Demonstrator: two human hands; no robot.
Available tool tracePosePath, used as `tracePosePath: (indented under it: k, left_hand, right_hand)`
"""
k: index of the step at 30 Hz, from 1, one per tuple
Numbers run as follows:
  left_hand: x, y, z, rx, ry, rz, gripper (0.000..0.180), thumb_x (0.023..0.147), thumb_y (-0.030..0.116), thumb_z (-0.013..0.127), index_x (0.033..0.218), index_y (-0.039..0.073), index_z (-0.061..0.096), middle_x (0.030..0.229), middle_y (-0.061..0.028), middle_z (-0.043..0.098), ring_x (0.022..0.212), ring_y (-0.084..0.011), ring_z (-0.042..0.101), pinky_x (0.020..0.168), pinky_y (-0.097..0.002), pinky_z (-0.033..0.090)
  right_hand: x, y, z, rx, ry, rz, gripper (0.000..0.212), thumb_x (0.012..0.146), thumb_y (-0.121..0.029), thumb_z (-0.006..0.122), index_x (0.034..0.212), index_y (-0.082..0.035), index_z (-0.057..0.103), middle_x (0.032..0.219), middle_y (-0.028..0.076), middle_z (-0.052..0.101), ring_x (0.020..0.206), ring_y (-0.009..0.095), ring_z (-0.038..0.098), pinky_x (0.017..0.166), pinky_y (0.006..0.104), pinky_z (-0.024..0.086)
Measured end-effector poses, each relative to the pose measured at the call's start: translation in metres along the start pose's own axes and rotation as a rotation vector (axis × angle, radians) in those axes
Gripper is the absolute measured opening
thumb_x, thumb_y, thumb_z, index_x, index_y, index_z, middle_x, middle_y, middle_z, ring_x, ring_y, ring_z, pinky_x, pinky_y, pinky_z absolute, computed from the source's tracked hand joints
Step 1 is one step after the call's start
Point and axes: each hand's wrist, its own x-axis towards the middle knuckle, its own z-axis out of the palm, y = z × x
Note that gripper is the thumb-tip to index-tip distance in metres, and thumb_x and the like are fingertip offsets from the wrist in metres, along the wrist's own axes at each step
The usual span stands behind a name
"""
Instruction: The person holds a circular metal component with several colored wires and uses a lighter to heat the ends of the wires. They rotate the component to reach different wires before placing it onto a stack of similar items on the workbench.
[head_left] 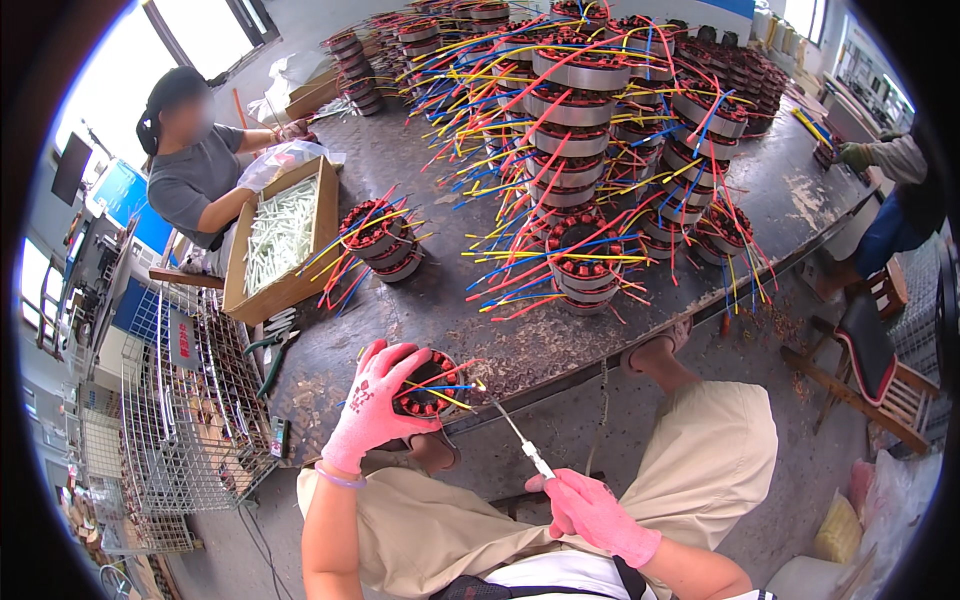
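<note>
My left hand (375,405), in a pink glove, is closed around a motor stator (432,385) at the table's front edge. Red, yellow and blue wires stick out of the stator toward the right. My right hand (590,510), also in a pink glove, grips a thin tool (537,458) with a slim metal shaft and a white section near my fingers. The shaft points up and left, its tip close to the stator's wire ends. Whether the tip touches a wire is too small to tell.
Tall stacks of wired stators (570,140) crowd the table (350,345). A short stack (385,240) stands nearer, beside a box of white sleeves (235,285). Green-handled pliers (270,365) lie at the left edge. Co-workers sit left and right; a wooden chair (860,370) stands right.
</note>
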Motion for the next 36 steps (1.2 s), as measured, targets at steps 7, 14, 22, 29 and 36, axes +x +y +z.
tracePosePath:
  k: [7, 14, 22, 29, 36]
  left_hand:
    - [-0.0009, -0.0011, 0.0014, 0.001, 0.003, -0.003, 0.098, 0.051, 0.029, 0.094, 0.139, 0.01, 0.056, 0.141, -0.0147, 0.052, 0.136, -0.0434, 0.041, 0.119, -0.0549, 0.029]
    - [-0.0012, -0.0021, 0.0024, 0.004, 0.0, -0.013, 0.098, 0.05, 0.029, 0.094, 0.139, 0.01, 0.056, 0.141, -0.0149, 0.052, 0.137, -0.0443, 0.04, 0.119, -0.055, 0.03]
    - [-0.0017, -0.0024, 0.0021, 0.007, 0.004, -0.003, 0.099, 0.05, 0.029, 0.094, 0.139, 0.009, 0.056, 0.141, -0.0152, 0.052, 0.136, -0.0423, 0.042, 0.12, -0.0546, 0.028]
    - [-0.0007, -0.0028, 0.0023, -0.005, 0.012, 0.018, 0.096, 0.053, 0.034, 0.093, 0.139, 0.012, 0.057, 0.139, -0.0152, 0.053, 0.132, -0.0423, 0.045, 0.119, -0.0561, 0.029]
    - [-0.0008, -0.0019, 0.0019, 0.0, 0.008, 0.008, 0.099, 0.049, 0.029, 0.094, 0.138, 0.009, 0.057, 0.14, -0.0155, 0.053, 0.135, -0.042, 0.043, 0.12, -0.0542, 0.028]
  right_hand:
    - [-0.0013, -0.0039, 0.0005, -0.064, 0.006, -0.006, 0.035, 0.106, -0.021, 0.045, 0.124, 0.002, 0.063, 0.07, 0.001, 0.049, 0.06, 0.009, 0.051, 0.061, 0.0274, 0.05]
    - [-0.0016, -0.0046, 0.0009, -0.071, 0.006, -0.014, 0.034, 0.106, -0.021, 0.045, 0.123, 0.002, 0.063, 0.07, 0.001, 0.049, 0.06, 0.009, 0.051, 0.06, 0.0272, 0.05]
    - [-0.0015, -0.0035, 0.0005, -0.076, 0.002, -0.028, 0.034, 0.106, -0.022, 0.045, 0.122, 0.001, 0.064, 0.069, 0.002, 0.049, 0.059, 0.009, 0.051, 0.061, 0.0274, 0.049]
    - [0.001, -0.002, 0.0005, -0.042, 0.012, -0.018, 0.036, 0.109, -0.025, 0.045, 0.125, 0.003, 0.061, 0.06, -0.001, 0.044, 0.054, 0.008, 0.044, 0.061, 0.0281, 0.051]
    - [0.0016, -0.0001, -0.0003, -0.045, 0.001, -0.024, 0.035, 0.106, -0.022, 0.044, 0.122, 0.003, 0.063, 0.068, 0.001, 0.048, 0.058, 0.009, 0.05, 0.061, 0.028, 0.051]
